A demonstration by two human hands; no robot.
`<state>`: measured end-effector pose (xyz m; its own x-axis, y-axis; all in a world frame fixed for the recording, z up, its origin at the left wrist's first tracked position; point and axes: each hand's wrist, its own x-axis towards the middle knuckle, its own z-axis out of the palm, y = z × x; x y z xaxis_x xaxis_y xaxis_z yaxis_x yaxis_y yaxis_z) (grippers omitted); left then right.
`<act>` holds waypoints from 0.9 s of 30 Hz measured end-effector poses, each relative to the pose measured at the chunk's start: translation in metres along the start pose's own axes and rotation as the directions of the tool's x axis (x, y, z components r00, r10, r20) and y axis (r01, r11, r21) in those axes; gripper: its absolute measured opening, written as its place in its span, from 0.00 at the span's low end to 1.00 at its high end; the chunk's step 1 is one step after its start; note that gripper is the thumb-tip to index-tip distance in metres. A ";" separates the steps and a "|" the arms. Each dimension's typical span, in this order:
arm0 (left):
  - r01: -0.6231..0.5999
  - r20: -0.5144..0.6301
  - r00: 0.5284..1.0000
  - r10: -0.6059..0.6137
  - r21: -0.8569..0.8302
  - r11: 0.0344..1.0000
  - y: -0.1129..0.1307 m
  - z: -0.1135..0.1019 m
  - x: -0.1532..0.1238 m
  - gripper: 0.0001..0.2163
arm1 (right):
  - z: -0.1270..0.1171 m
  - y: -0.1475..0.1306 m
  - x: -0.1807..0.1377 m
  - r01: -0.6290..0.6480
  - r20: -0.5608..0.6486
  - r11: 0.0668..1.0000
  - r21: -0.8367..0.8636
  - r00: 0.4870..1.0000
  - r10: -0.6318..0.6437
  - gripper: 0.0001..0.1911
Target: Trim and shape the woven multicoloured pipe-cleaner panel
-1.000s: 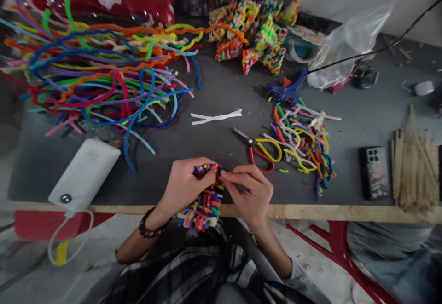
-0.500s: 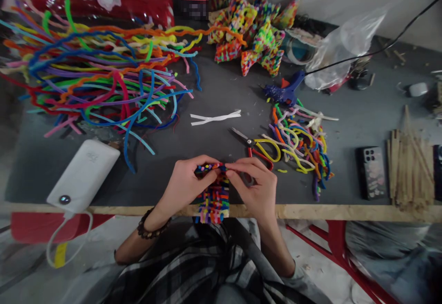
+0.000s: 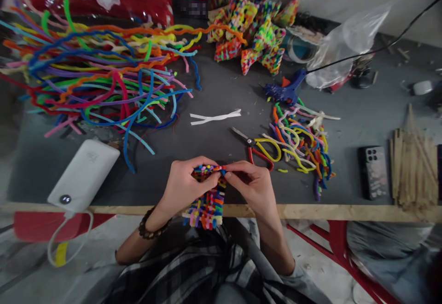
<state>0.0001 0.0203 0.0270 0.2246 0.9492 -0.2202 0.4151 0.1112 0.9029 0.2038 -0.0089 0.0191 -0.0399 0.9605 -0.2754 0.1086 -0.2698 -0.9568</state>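
A woven piece of many-coloured pipe cleaners (image 3: 208,205) hangs over the table's front edge, its upper rim pinched in both hands. My left hand (image 3: 186,180) is closed, thumb and fingers gripping that rim from the left. From the right, my right hand (image 3: 250,182) pinches the rim's corner, the fingertips of both hands almost meeting. What lies right between the fingertips is too small to make out. Just beyond my right hand are scissors (image 3: 257,144) with one yellow and one red handle, blades apart. Two crossed white strips (image 3: 216,117) lie farther back.
Long pipe cleaners (image 3: 113,71) heap at the left, behind a white power bank (image 3: 84,174) with its cable. Cut pieces (image 3: 300,143), a blue glue gun (image 3: 285,90) and woven star shapes (image 3: 253,30) are right of centre. A phone (image 3: 373,172) and wooden sticks (image 3: 414,170) lie far right.
The lower end of the woven piece has swung left and a little toward me. My right hand has shifted slightly left; both hands keep their pinch.
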 end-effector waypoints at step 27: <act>-0.088 -0.089 0.990 0.108 0.199 0.976 0.003 0.007 0.000 0.03 | 0.012 -0.005 0.000 0.079 -0.045 0.978 -0.192 0.995 -0.089 0.06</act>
<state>0.0075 0.0183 0.0270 0.1886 0.9781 -0.0881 0.5610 -0.0336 0.8271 0.1918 -0.0084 0.0228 -0.0042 0.9828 -0.1846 0.2938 -0.1753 -0.9397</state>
